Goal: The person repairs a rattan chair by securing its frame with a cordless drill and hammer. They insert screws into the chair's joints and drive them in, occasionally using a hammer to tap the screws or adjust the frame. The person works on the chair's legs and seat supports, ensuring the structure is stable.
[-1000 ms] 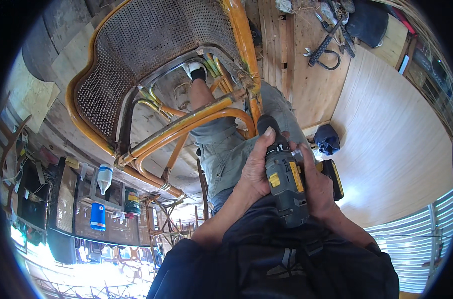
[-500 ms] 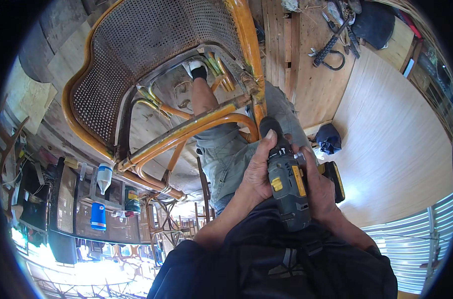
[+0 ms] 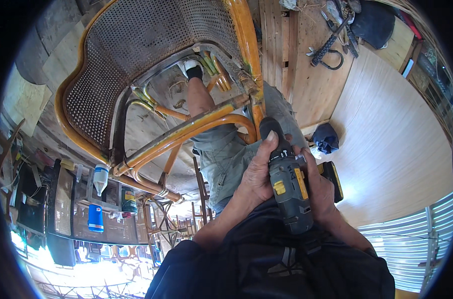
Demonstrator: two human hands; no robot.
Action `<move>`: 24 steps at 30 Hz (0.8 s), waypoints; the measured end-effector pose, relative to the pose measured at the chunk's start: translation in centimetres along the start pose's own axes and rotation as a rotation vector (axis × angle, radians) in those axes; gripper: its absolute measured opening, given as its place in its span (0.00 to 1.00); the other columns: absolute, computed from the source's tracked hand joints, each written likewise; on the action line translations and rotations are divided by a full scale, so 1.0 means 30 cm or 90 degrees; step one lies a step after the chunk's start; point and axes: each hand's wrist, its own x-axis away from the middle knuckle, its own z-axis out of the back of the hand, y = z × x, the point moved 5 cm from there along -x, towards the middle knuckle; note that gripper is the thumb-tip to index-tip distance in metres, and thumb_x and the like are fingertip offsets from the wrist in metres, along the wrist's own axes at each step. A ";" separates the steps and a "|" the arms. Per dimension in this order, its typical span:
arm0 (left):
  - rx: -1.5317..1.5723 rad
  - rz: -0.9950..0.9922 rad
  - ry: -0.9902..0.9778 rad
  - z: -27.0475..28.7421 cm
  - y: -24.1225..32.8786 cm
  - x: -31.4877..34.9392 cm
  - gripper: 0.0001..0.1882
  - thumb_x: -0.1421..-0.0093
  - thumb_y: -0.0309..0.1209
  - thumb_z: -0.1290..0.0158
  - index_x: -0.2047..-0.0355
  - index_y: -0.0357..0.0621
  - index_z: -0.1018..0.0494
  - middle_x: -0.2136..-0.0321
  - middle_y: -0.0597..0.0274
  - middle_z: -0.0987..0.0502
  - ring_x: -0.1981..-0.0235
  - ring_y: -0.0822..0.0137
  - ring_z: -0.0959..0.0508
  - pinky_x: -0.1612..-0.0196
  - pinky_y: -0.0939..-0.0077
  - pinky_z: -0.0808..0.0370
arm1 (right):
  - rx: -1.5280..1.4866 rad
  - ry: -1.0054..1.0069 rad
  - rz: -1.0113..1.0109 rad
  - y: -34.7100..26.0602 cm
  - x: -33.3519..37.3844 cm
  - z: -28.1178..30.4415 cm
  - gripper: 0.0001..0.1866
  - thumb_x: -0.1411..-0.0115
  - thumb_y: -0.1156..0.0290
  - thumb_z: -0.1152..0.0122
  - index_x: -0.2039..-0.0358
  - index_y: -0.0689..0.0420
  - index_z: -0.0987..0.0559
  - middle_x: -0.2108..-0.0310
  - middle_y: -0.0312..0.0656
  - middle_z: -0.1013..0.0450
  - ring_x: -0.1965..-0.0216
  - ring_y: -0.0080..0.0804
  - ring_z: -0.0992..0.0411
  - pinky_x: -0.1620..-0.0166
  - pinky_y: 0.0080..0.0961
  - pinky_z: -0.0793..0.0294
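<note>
A grey and yellow cordless drill (image 3: 287, 182) is gripped by both my hands just in front of my chest. My left hand (image 3: 259, 172) wraps its body from the left, thumb along the chuck. My right hand (image 3: 320, 189) holds the handle side, next to the yellow and black battery (image 3: 332, 178). The drill's nose (image 3: 267, 125) points up at the corner of an orange rattan chair frame (image 3: 196, 130), where curved rails meet an upright post (image 3: 247, 47). The chair's woven cane panel (image 3: 136, 55) fills the upper left. My leg and socked foot (image 3: 192, 71) pass under the frame.
Wooden floor planks (image 3: 396, 139) spread to the right. A dark blue cloth (image 3: 327, 138) lies near the drill. Metal tools and a clamp (image 3: 331, 47) lie at the top right. Bottles and cans (image 3: 99, 179) sit on a shelf at the lower left.
The drill and both hands have stayed on the chair corner; the view has shifted slightly, with the drill's nose a little closer to the post.
</note>
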 end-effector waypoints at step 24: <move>-0.022 0.006 0.010 -0.022 -0.094 0.021 0.31 0.52 0.56 0.41 0.63 0.40 0.31 0.68 0.57 0.26 0.65 0.62 0.24 0.59 0.62 0.25 | -0.149 0.043 0.059 0.124 0.049 0.002 0.46 0.50 0.69 0.40 0.37 0.56 0.58 0.52 0.56 0.32 0.63 0.56 0.27 0.61 0.43 0.28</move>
